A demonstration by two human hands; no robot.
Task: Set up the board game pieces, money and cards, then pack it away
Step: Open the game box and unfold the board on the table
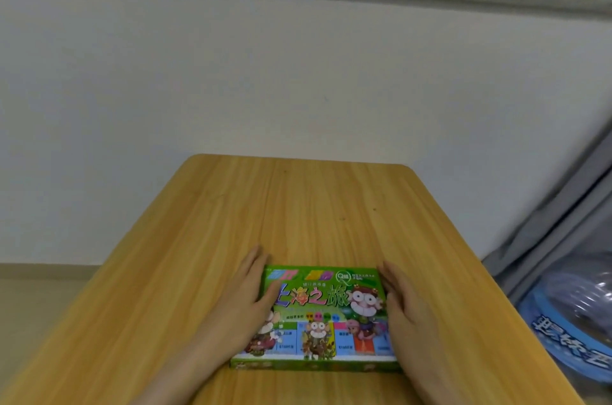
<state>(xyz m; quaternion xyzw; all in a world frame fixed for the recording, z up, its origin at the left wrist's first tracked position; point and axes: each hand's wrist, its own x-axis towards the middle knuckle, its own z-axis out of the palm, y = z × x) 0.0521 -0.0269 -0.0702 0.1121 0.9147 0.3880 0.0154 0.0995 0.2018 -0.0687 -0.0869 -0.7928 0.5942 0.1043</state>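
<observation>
Fingers (254,267) straight, not gripping: left hand (243,300) and right hand (409,312) flank the closed game box (323,315), touching its sides, at the table (298,206) near end. No pieces out, so either unstarted or fully packed; can't tell.

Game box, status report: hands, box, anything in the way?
Left hand, right hand open, flanking game box. Box closed, flat on table. Nothing else touching it.

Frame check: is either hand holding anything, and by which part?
Nothing is gripped. The green board game box lies on the wooden table; the left hand rests against its left side, thumb on top, the right hand against its right side, fingers straight.
</observation>
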